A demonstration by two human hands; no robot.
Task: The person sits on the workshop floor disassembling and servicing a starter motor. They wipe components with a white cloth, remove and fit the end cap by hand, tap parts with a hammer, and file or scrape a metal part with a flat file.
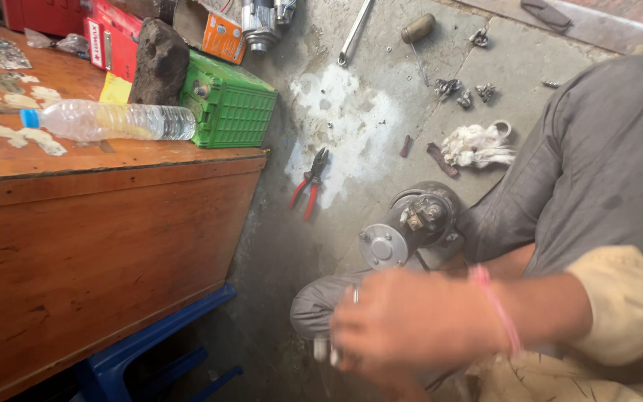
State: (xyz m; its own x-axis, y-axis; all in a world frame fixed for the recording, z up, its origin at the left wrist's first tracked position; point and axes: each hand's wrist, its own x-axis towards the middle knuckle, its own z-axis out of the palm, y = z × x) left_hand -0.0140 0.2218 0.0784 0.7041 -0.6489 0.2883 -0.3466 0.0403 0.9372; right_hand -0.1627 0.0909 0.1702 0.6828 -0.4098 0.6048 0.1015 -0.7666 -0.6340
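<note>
The wooden counter (90, 223) fills the left side, its front edge running down toward the blue stool (150, 350) tucked under it. Between that edge and the person's grey-clad knee (604, 164) lies a strip of bare concrete floor (351, 112), the only open room here, and it narrows toward the bottom where the hand is.

On that floor lie red-handled pliers (309, 184) just off the counter's corner, a wrench (355, 31) and a screwdriver (417, 37) farther up, small metal parts (461, 91) scattered near them, and a white rag (476, 145) beside the knee.

The starter motor (409, 223) sits low by the person's legs, its round flange end turned toward the counter.

The right hand (403, 324), a pink band at the wrist, hangs just below the motor, blurred; its fingers look curled inward, knuckles toward the counter, and something small and pale shows at the fingertips, though I cannot tell what it is or how tightly it is gripped. The left hand is out of sight.

On the countertop a clear plastic bottle (109, 120) lies on its side, close to the edge, with a green box (228, 104) and a dark rock (159, 63) behind it.
</note>
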